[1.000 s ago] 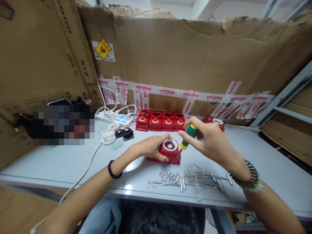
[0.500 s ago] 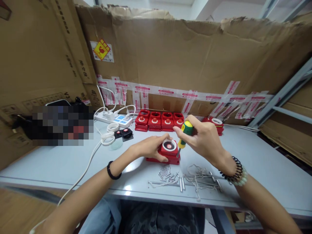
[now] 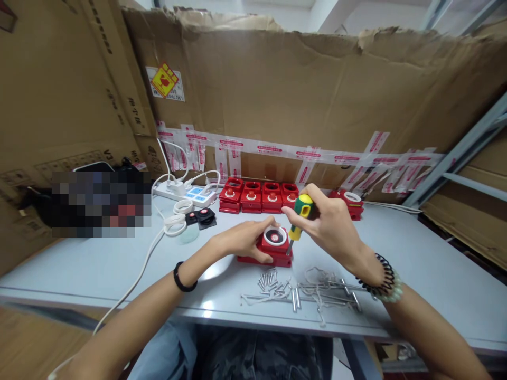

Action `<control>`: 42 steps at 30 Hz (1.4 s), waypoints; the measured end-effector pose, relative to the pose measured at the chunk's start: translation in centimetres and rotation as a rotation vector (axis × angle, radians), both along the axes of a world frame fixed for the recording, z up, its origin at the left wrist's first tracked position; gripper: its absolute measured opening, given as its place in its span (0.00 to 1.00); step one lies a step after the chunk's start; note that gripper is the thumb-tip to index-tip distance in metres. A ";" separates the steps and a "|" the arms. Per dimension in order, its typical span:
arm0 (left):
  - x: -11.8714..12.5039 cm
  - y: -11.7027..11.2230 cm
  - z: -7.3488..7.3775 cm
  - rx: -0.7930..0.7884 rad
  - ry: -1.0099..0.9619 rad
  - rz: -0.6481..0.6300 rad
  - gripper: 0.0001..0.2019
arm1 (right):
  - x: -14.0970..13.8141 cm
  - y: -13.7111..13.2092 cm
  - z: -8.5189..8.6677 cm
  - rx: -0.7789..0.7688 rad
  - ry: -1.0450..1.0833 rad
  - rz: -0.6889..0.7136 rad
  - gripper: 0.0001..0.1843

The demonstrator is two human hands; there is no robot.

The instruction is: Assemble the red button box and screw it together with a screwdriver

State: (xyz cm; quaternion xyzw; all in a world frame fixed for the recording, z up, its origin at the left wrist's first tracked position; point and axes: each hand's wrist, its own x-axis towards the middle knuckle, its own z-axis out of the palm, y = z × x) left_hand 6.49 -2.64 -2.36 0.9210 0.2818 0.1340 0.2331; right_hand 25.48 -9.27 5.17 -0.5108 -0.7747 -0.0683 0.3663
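A red box-shaped housing (image 3: 282, 258) with a white ring (image 3: 274, 236) around a black disc on its top lies on the table before me. My left hand (image 3: 253, 240) grips its left side, thumb at the front and fingers at the back. In my right hand (image 3: 327, 214) is a screwdriver (image 3: 303, 208) with a green and yellow handle, held steeply. The screwdriver's tip meets the housing's right front corner; any screw under it is too small to make out. Loose screws (image 3: 270, 281) lie just in front of the housing.
Several red housings (image 3: 251, 198) stand in a row at the back, another red housing (image 3: 348, 203) to their right. Metal rods and string (image 3: 328, 290) lie at front right. White rings (image 3: 175, 225), black parts (image 3: 206, 216) and a power strip (image 3: 194, 195) are on the left. Cardboard (image 3: 277, 95) walls the back.
The screwdriver's handle has turned in my right hand, and the fingers have shifted slightly. My left hand and the red housing stay in place.
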 end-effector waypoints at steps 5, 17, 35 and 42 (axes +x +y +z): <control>0.0 0.0 0.0 0.002 0.009 0.009 0.36 | 0.6 -0.6 0.7 -0.131 -0.030 0.091 0.15; -0.1 -0.1 0.2 -0.006 0.009 0.013 0.34 | 0.9 -0.4 0.8 -0.195 0.123 0.235 0.12; -0.1 -0.1 0.2 -0.017 -0.012 0.000 0.32 | 2.5 -0.1 2.1 -0.390 0.080 0.488 0.16; -0.1 0.2 -0.2 -0.013 -0.017 0.009 0.38 | 0.8 0.1 0.0 -0.122 0.082 0.143 0.16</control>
